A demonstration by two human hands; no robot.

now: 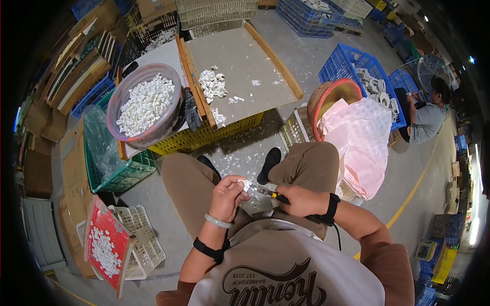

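My left hand (228, 196) pinches a small white plastic part (246, 185) above my lap. My right hand (300, 200) grips a thin knife-like tool (266, 192) with a yellow and black handle, its tip touching the white part. Both wrists wear black straps, and a pale bangle sits on the left wrist. I am seated with my knees apart and black shoes on the concrete floor.
A round basket (145, 104) of white parts sits ahead left. A wooden-framed board (240, 66) on a yellow crate holds several loose white parts. A red tray (106, 245) with white parts lies at lower left. A pink bag (357, 137) stands right; another person (429, 115) sits beyond blue crates.
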